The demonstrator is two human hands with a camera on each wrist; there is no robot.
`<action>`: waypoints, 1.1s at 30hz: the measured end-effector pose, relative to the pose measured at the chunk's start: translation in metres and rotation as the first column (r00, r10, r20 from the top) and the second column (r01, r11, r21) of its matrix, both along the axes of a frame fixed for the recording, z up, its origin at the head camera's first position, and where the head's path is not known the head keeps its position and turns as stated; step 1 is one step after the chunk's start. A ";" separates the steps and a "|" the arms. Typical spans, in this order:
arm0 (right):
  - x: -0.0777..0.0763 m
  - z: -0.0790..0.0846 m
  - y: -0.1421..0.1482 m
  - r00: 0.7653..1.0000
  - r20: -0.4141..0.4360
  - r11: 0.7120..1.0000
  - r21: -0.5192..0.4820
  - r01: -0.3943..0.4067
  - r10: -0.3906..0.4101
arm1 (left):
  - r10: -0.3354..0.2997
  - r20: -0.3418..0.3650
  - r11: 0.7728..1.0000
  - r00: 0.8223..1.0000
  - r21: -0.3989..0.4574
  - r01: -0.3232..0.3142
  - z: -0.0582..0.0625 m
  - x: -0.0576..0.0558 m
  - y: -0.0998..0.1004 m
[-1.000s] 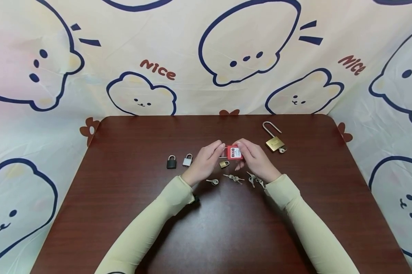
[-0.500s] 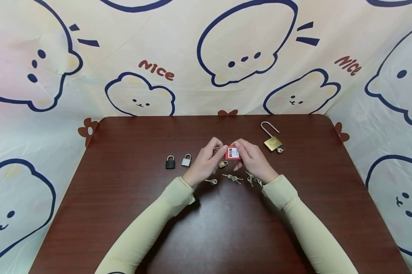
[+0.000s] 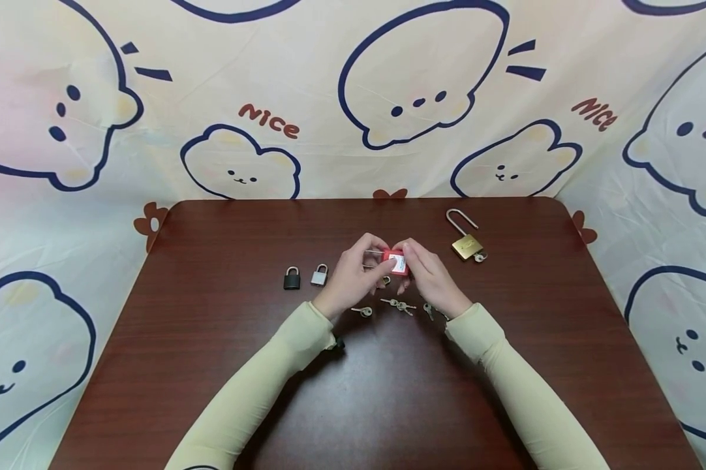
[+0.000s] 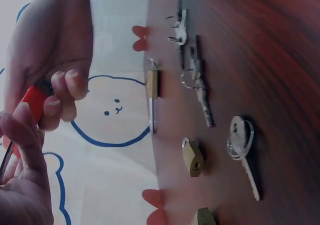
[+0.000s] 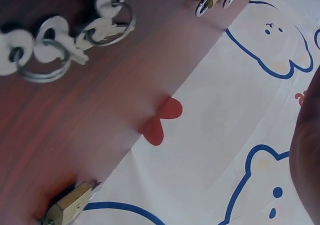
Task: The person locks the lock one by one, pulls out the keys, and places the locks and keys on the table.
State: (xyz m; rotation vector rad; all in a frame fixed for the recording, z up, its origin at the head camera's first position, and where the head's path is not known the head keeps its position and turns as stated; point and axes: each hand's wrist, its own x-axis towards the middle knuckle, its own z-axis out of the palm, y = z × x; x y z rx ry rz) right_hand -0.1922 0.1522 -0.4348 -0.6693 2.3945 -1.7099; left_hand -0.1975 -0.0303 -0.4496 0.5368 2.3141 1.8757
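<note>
Both hands hold a red padlock [image 3: 397,261] with a white label, its long metal shackle pointing left. My left hand [image 3: 350,273] wraps the shackle side, its thumb pressed on the label. At the other end, my right hand [image 3: 434,279] grips the red body between thumb and fingers. In the left wrist view, the padlock body [image 4: 35,104] shows partly between both hands' fingers. Just below the hands lies a small brass padlock [image 4: 193,158], mostly hidden in the head view. Only the edge of the right hand [image 5: 307,152] appears in the right wrist view.
On the brown table [image 3: 212,352], a black padlock [image 3: 291,281] and a silver padlock [image 3: 319,278] stand left. A large brass padlock [image 3: 467,247] with its shackle open lies back right. Nearer are a single key [image 3: 363,312] and key bunches [image 3: 399,305]. A patterned cloth [image 3: 323,163] hangs behind.
The left fingers have moved along the shackle and the left thumb has slid right onto the label. The red padlock has shifted slightly left and tilted; the right hand has moved slightly left with it.
</note>
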 end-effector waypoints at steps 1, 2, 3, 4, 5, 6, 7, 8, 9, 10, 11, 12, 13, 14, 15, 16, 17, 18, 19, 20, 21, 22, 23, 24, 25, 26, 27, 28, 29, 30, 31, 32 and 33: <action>-0.001 -0.005 0.002 1.000 0.018 1.000 -0.013 -0.007 0.007 | -0.006 0.012 1.000 1.000 0.014 0.006 0.004 0.001 -0.001; -0.002 -0.010 0.005 0.999 0.042 1.000 -0.029 -0.011 0.012 | -0.011 0.022 1.000 1.000 0.027 0.010 0.008 0.002 -0.002; -0.003 -0.014 0.007 0.998 0.063 0.999 -0.041 -0.014 0.017 | -0.013 0.028 0.999 1.000 0.037 0.012 0.012 0.002 -0.004; -0.005 -0.019 0.010 0.995 0.096 0.998 -0.056 -0.013 0.019 | -0.013 0.035 0.999 0.999 0.047 0.012 0.016 0.003 -0.006; -0.005 -0.021 0.012 0.993 0.118 0.998 -0.061 -0.014 0.021 | -0.012 0.036 0.998 0.999 0.055 0.010 0.020 0.003 -0.008; -0.005 -0.023 0.014 0.989 0.144 0.997 -0.070 -0.017 0.027 | -0.011 0.034 0.998 0.999 0.062 0.009 0.024 0.004 -0.010; -0.006 -0.024 0.015 0.985 0.170 0.996 -0.081 -0.023 0.036 | -0.012 0.028 0.997 1.000 0.070 0.010 0.027 0.004 -0.012; -0.006 -0.025 0.017 0.979 0.197 0.995 -0.094 -0.030 0.048 | -0.013 0.032 0.997 0.999 0.082 0.010 0.027 0.004 -0.013; -0.006 -0.025 0.018 0.973 0.222 0.994 -0.102 -0.037 0.059 | -0.015 0.035 0.996 0.999 0.091 0.012 0.028 0.003 -0.014; -0.007 -0.025 0.019 0.966 0.249 0.993 -0.112 -0.045 0.072 | -0.021 0.044 0.995 0.999 0.102 0.016 0.028 0.003 -0.015; -0.007 -0.025 0.020 0.961 0.262 0.991 -0.120 -0.055 0.085 | -0.027 0.054 0.994 0.998 0.110 0.020 0.028 0.003 -0.015; -0.008 -0.024 0.021 0.958 0.271 0.990 -0.130 -0.062 0.095 | -0.034 0.064 0.992 0.997 0.121 0.026 0.027 0.003 -0.015; -0.008 -0.024 0.022 0.961 0.261 0.990 -0.124 -0.065 0.095 | -0.040 0.075 0.991 0.996 0.131 0.030 0.027 0.004 -0.015; -0.006 -0.021 0.021 0.968 0.236 0.992 -0.105 -0.064 0.087 | -0.044 0.086 0.989 0.995 0.141 0.032 0.027 0.004 -0.015; -0.004 -0.017 0.021 0.979 0.190 0.995 -0.073 -0.061 0.074 | -0.046 0.094 0.989 0.995 0.146 0.032 0.027 0.004 -0.015; -0.002 -0.013 0.020 0.989 0.136 0.998 -0.033 -0.052 0.057 | -0.045 0.098 0.988 0.994 0.151 0.030 0.027 0.004 -0.015; 0.001 -0.008 0.018 0.997 0.069 0.999 0.012 -0.036 0.035 | -0.045 0.098 0.988 0.994 0.154 0.030 0.027 0.004 -0.015; 0.004 -0.003 0.017 1.000 0.009 0.998 0.056 -0.014 0.013 | -0.046 0.097 0.987 0.994 0.157 0.030 0.027 0.004 -0.016; 0.007 0.002 0.015 0.999 -0.047 0.995 0.098 0.013 -0.009 | -0.045 0.094 0.987 0.994 0.157 0.030 0.027 0.004 -0.016; 0.010 0.006 0.013 0.996 -0.085 0.992 0.123 0.032 -0.022 | -0.047 0.092 0.987 0.995 0.155 0.032 0.027 0.003 -0.016; 0.011 0.008 0.013 0.993 -0.112 0.989 0.139 0.045 -0.029 | -0.048 0.090 0.987 0.995 0.156 0.034 0.028 0.003 -0.016; 0.012 0.008 0.013 0.992 -0.124 0.988 0.146 0.053 -0.034 | -0.049 0.087 0.988 0.995 0.153 0.035 0.028 0.003 -0.016; 0.011 0.004 0.014 0.992 -0.124 0.988 0.143 0.054 -0.036 | -0.053 0.087 0.987 0.995 0.154 0.040 0.028 0.003 -0.016; 0.009 -0.001 0.015 0.993 -0.115 0.989 0.136 0.051 -0.035 | -0.056 0.086 0.987 0.995 0.153 0.042 0.028 0.003 -0.016; 0.007 -0.006 0.017 0.994 -0.104 0.990 0.130 0.046 -0.033 | -0.057 0.083 0.988 0.995 0.149 0.044 0.027 0.003 -0.016; 0.005 -0.011 0.019 0.995 -0.094 0.992 0.124 0.040 -0.028 | -0.059 0.083 0.988 0.995 0.145 0.046 0.027 0.002 -0.016; 0.003 -0.016 0.022 0.996 -0.085 0.992 0.122 0.036 -0.025 | -0.061 0.083 0.989 0.995 0.141 0.049 0.027 0.002 -0.016; 0.001 -0.021 0.024 0.997 -0.075 0.992 0.119 0.030 -0.021 | -0.064 0.083 0.990 0.994 0.133 0.052 0.027 0.002 -0.015; -0.001 -0.027 0.027 0.998 -0.062 0.993 0.113 0.026 -0.019 | -0.067 0.081 0.990 0.994 0.130 0.056 0.026 0.002 -0.015; -0.002 -0.029 0.029 0.998 -0.054 0.994 0.106 0.020 -0.014 | -0.071 0.081 0.990 0.994 0.125 0.060 0.026 0.003 -0.014; -0.002 -0.030 0.030 0.999 -0.051 0.995 0.101 0.015 -0.010 | -0.074 0.081 0.991 0.994 0.121 0.064 0.026 0.003 -0.014; -0.002 -0.031 0.032 0.999 -0.048 0.995 0.096 0.013 -0.008 | -0.077 0.083 0.990 0.994 0.121 0.067 0.026 0.003 -0.013; -0.002 -0.032 0.033 0.999 -0.049 0.995 0.095 0.015 -0.010 | -0.079 0.083 0.991 0.993 0.119 0.068 0.026 0.003 -0.013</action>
